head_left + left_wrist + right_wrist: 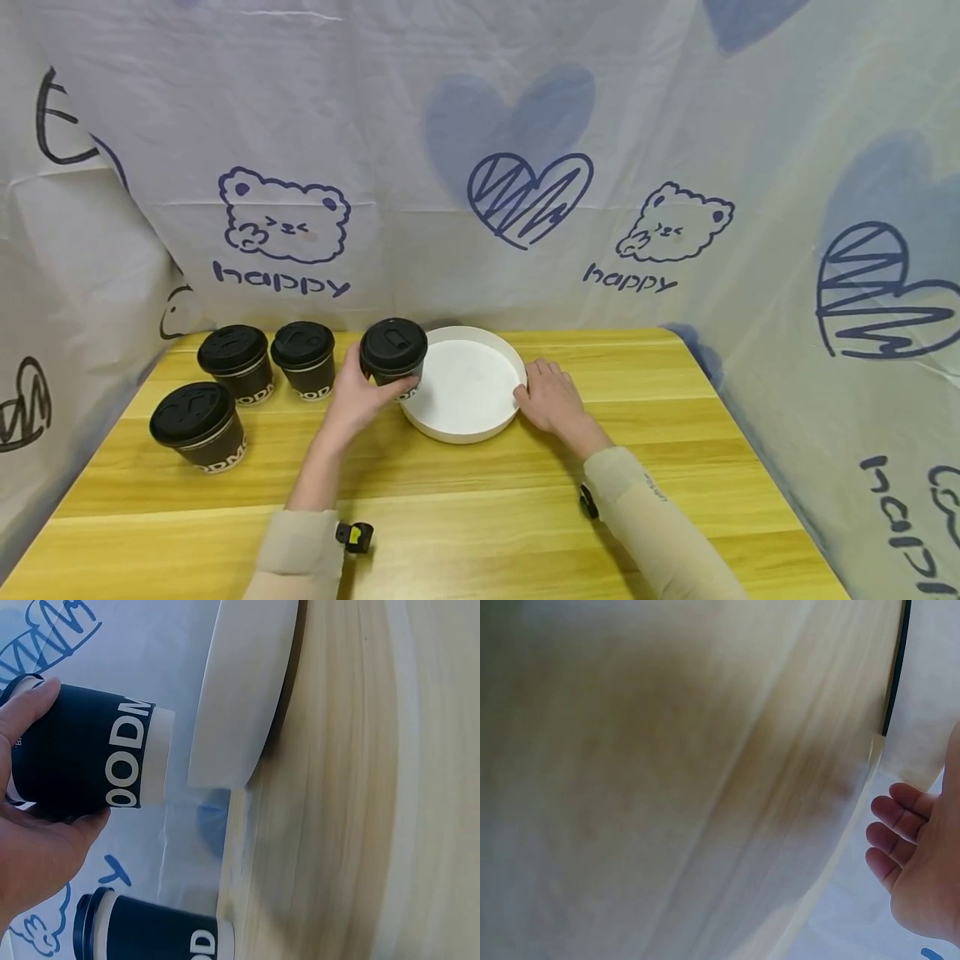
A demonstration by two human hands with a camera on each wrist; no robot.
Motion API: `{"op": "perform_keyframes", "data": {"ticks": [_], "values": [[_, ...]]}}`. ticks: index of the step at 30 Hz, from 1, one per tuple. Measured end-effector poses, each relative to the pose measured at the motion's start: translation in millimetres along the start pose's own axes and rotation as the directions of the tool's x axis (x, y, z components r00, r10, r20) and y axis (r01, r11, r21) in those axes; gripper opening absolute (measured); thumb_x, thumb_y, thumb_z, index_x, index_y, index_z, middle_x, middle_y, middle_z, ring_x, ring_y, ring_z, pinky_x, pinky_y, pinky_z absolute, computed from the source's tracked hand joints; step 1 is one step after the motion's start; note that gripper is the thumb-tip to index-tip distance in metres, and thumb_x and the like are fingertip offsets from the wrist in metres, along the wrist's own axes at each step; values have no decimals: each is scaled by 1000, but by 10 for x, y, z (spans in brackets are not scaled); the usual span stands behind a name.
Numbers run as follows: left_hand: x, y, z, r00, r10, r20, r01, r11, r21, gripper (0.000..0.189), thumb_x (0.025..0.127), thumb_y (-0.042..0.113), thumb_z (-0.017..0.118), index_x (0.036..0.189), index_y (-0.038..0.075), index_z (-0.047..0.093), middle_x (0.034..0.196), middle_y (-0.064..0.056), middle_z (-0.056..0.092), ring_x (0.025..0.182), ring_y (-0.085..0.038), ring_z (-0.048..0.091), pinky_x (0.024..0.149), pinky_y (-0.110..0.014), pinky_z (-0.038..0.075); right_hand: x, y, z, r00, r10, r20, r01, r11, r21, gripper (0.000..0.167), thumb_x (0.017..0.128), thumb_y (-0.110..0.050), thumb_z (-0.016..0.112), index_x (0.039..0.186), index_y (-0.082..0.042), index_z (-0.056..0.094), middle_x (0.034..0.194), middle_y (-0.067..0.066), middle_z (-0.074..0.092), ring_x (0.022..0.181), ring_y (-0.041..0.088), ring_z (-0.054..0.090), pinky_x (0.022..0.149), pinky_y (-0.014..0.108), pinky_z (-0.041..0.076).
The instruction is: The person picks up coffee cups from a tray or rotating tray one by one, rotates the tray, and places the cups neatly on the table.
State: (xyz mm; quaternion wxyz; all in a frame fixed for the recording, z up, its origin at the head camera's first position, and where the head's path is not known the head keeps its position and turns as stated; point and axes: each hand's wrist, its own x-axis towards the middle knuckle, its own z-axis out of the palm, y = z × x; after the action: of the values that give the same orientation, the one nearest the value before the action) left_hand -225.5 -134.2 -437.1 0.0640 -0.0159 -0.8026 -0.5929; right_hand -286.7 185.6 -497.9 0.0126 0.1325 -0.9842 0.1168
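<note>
A lidded black paper coffee cup (393,346) is in my left hand (362,392), thumb and fingers curled round it. In the left wrist view this cup (90,754) hangs upright, its white base apart from the round tray (244,682) and above the rim's level. The head view has it overlapping the left edge of the white tray (468,387). My right hand (553,398) rests at the tray's right side, with the thumb touching the rim. Loosely bent fingers (896,825) of that hand show in the right wrist view; its thumb is hidden there.
Three similar lidded cups stand on the left of the wooden table (465,517): one at the front (198,429), one behind it (238,367) and one nearer my left hand (306,362). A printed white cloth (420,275) hangs behind the table and along both sides.
</note>
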Motion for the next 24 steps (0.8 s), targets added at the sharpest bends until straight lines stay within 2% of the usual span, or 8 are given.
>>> {"op": "perform_keyframes", "data": {"ticks": [5, 13, 20, 24], "values": [[-67, -17, -119, 999, 1, -41, 2, 998, 60, 96, 81, 18, 90, 154, -2, 32, 151, -24, 44, 146, -40, 39, 122, -56, 29, -5, -13, -20, 1000, 6, 6, -6, 1000, 8, 49, 106, -32, 43, 140, 1, 54, 137, 17, 56, 124, 35, 50, 102, 50, 43], [-190, -59, -265, 996, -8, -88, 13, 998, 64, 95, 82, 14, 89, 154, -4, 29, 152, -26, 43, 145, -41, 39, 123, -56, 28, -8, -16, -8, 1000, 2, 1, -2, 1000, 8, 49, 105, -32, 43, 139, 1, 54, 133, 16, 56, 119, 34, 50, 98, 48, 43], [-309, -113, -348, 992, 13, -122, -10, 999, 33, 92, 81, 8, 88, 153, -4, 31, 150, -25, 43, 141, -39, 42, 121, -56, 28, -8, -14, 5, 1000, 4, -10, -4, 1000, 9, 47, 104, -31, 44, 136, 1, 56, 129, 16, 57, 116, 35, 50, 95, 48, 43], [-403, -125, -405, 988, -32, -153, 37, 999, 31, 93, 82, 10, 87, 154, -4, 29, 151, -26, 41, 142, -40, 41, 121, -56, 29, -15, -12, 14, 1000, 11, 1, -11, 1000, -2, 48, 105, -32, 44, 138, 1, 55, 131, 16, 56, 118, 34, 50, 98, 48, 43]]}}
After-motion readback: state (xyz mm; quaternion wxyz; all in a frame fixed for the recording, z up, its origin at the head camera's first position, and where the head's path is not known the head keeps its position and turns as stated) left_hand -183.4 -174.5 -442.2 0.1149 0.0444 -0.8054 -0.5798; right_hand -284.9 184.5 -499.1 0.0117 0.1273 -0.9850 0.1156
